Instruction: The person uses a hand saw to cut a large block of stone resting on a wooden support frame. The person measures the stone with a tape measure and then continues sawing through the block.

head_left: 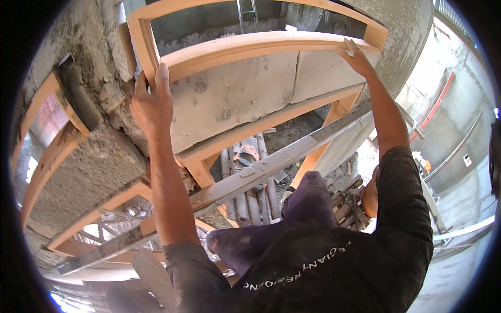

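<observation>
A light wooden frame (245, 47) stands against a rough concrete wall (235, 99), with the wall's slab showing through it. My left hand (151, 101) is wrapped around the frame's left upright, just below where the upper rail meets it. My right hand (356, 56) reaches far to the right and lies over the top edge of that rail near the frame's right corner, fingers pressed on the wood. Both arms are stretched out. My knees in dark purple trousers (308, 201) are bent below the frame.
A long grey metal bar (271, 164) runs diagonally under my arms, across the frame's lower part. Several pipes (245, 201) and an orange object (246, 154) lie on rubble behind it. Another wooden frame (49, 156) sits in the wall at left. A ladder (248, 13) stands beyond.
</observation>
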Available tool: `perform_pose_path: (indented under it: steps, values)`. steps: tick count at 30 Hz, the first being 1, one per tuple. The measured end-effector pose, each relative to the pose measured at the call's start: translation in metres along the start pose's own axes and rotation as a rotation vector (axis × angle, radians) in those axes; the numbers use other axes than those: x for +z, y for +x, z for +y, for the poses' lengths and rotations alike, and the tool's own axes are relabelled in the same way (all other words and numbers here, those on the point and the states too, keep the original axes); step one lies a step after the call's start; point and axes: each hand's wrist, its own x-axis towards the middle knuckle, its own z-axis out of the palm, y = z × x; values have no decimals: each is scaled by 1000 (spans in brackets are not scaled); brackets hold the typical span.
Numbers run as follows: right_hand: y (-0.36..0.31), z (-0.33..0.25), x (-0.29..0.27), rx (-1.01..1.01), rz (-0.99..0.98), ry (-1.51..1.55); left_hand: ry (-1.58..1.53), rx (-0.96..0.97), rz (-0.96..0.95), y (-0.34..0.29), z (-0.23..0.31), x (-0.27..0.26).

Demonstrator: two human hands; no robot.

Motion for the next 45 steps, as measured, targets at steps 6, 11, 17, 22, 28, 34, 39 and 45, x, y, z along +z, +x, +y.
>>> perform_pose_path:
  steps: [6,11,17,22,28,34,39,45]
  values:
    - [9,31,9,-81,-6,86,12,1,-44,6,-4,4]
    - [17,36,27,-244,48,-11,112,-55,-49,7,-11,2]
    - [35,57,35,-316,182,-53,126,-198,-19,24,-10,12]
    - [-1,19,13,-328,397,-164,148,-277,60,25,-2,19]
    - [8,37,40,-328,503,-57,173,-198,58,25,-5,31]
    - [3,30,29,-313,403,22,257,-293,69,23,-16,11]
    - [3,20,25,-297,272,158,-82,-401,37,31,-43,-10]
    - [5,31,4,-280,109,68,174,-316,-199,5,19,4]
